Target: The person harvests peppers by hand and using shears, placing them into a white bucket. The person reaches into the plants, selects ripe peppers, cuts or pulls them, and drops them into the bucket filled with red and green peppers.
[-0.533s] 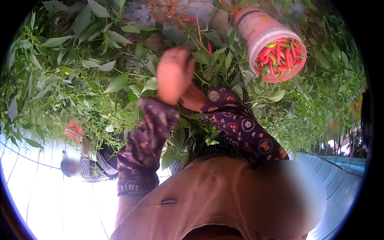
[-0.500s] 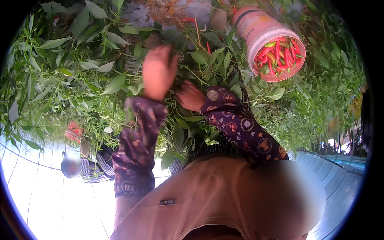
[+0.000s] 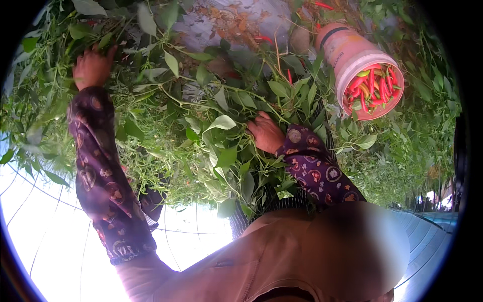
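My left hand (image 3: 93,68) reaches into the leaves of a chili pepper plant (image 3: 146,83) at the upper left. Its fingers are stretched and somewhat apart, the tips partly behind foliage, and nothing shows in them. Lower and nearer the middle, my right hand (image 3: 266,133) is closed among the stems and leaves. Its fingers curl inward; what they grip is hidden. Patterned purple sleeves cover both forearms. A pink bucket (image 3: 343,88) lies tilted at the upper right, its mouth facing me, with many red chili peppers (image 3: 371,86) and a few greenish ones inside.
Grey ground sheeting (image 3: 201,27) with dry brown leaves lies beyond the plants. A loose red chili (image 3: 263,38) rests there, and another (image 3: 323,5) lies near the top edge. Dense foliage surrounds my arms. Part of another person's dark clothing (image 3: 152,202) shows behind my left arm.
My left hand has swung left, away from my right hand, into other branches. My view has shifted, so the bucket and right hand appear farther right. The other person is now mostly hidden.
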A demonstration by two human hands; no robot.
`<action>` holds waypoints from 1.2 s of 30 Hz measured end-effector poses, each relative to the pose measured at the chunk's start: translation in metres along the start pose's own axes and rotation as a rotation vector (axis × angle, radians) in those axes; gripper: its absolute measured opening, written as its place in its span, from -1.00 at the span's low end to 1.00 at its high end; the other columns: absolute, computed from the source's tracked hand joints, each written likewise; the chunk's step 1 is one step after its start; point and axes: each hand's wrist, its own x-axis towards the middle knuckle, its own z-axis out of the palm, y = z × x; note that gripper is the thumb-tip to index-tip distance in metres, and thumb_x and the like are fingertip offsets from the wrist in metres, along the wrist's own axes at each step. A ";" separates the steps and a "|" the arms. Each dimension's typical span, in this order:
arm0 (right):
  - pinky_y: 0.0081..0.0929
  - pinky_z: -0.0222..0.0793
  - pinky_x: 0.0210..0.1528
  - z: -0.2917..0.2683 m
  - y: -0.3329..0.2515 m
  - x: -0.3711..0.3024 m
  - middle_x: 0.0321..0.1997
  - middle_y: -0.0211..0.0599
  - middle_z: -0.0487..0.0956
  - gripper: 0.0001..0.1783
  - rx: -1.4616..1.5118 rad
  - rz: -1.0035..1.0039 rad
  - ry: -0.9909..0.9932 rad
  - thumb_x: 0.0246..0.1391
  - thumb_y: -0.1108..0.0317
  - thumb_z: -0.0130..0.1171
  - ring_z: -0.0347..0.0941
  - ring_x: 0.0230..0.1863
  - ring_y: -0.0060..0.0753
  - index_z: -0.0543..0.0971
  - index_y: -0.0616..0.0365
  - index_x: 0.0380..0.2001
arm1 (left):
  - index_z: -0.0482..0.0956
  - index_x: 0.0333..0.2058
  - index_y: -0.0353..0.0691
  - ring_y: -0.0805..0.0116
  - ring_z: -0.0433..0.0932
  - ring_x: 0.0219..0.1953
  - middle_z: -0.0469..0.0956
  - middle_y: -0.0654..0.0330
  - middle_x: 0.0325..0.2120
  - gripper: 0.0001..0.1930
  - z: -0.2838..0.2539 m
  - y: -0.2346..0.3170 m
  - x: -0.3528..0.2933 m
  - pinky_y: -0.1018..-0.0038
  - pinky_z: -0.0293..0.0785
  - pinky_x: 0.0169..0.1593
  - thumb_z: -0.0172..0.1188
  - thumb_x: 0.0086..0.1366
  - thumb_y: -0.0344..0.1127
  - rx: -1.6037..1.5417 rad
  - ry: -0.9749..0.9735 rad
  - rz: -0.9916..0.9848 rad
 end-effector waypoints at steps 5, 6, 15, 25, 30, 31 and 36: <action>-0.11 0.17 0.26 -0.007 -0.003 0.003 -0.59 -0.18 0.46 -0.86 -0.010 0.026 -0.031 0.09 0.31 0.15 0.45 -0.31 -0.10 0.52 0.15 -0.36 | 0.45 0.11 -0.14 -0.10 0.54 -0.02 0.56 -0.15 -0.07 -0.45 0.027 -0.027 -0.049 0.05 0.47 0.02 0.02 0.29 0.12 -0.131 -0.123 0.034; -0.11 0.17 0.26 -0.009 -0.003 0.003 -0.58 -0.17 0.46 -0.86 -0.014 0.032 -0.030 0.08 0.32 0.16 0.45 -0.31 -0.10 0.53 0.16 -0.35 | 0.47 0.06 -0.17 -0.11 0.57 -0.07 0.59 -0.14 -0.13 -0.47 0.033 -0.025 -0.052 0.03 0.49 -0.02 0.02 0.29 0.11 -0.183 -0.039 0.036; -0.02 0.13 0.33 -0.014 -0.009 0.008 -0.48 -0.09 0.51 -0.80 -0.004 0.071 -0.037 0.00 0.38 0.18 0.46 -0.23 0.01 0.52 0.23 -0.29 | 0.51 -0.41 -0.23 -0.02 0.62 -0.48 0.62 -0.07 -0.52 -0.38 0.018 0.047 -0.101 0.07 0.53 -0.25 0.06 0.26 0.34 -0.337 0.031 0.070; 0.00 0.20 0.25 -0.051 -0.002 0.032 -0.35 0.04 0.54 -0.64 0.003 0.179 -0.174 -0.10 0.37 0.28 0.44 -0.16 0.18 0.53 0.24 -0.17 | 0.48 -0.07 -0.30 0.15 0.52 -0.30 0.52 0.11 -0.39 -0.71 0.009 0.199 -0.188 0.23 0.42 -0.26 0.03 0.24 -0.39 -0.331 0.087 -0.040; -0.07 0.25 0.20 -0.144 -0.053 0.072 -0.16 0.01 0.55 -0.57 0.004 0.230 -0.271 0.00 0.39 0.20 0.42 0.00 0.11 0.49 0.24 -0.01 | 0.43 0.01 -0.25 0.07 0.50 -0.22 0.51 0.07 -0.28 -0.51 0.022 0.211 -0.211 0.20 0.44 -0.17 0.20 0.07 -0.28 -0.546 0.088 -0.180; -0.09 0.25 0.21 -0.160 -0.070 0.081 -0.11 -0.02 0.54 -0.55 -0.041 0.242 -0.265 0.00 0.41 0.19 0.41 0.03 0.07 0.47 0.24 0.02 | 0.42 0.03 -0.25 0.05 0.50 -0.19 0.50 0.07 -0.26 -0.45 0.023 0.213 -0.214 0.18 0.43 -0.16 0.25 0.02 -0.26 -0.620 0.005 -0.195; -0.19 0.39 0.09 -0.173 -0.136 0.176 -0.06 -0.07 0.53 -0.54 -0.227 -0.257 0.110 0.03 0.41 0.15 0.45 0.02 -0.04 0.48 0.22 0.05 | 0.40 0.03 -0.23 0.03 0.46 -0.07 0.46 0.03 -0.11 -0.47 0.026 0.225 -0.214 0.03 0.34 0.02 0.20 0.07 -0.19 -0.609 -0.049 -0.215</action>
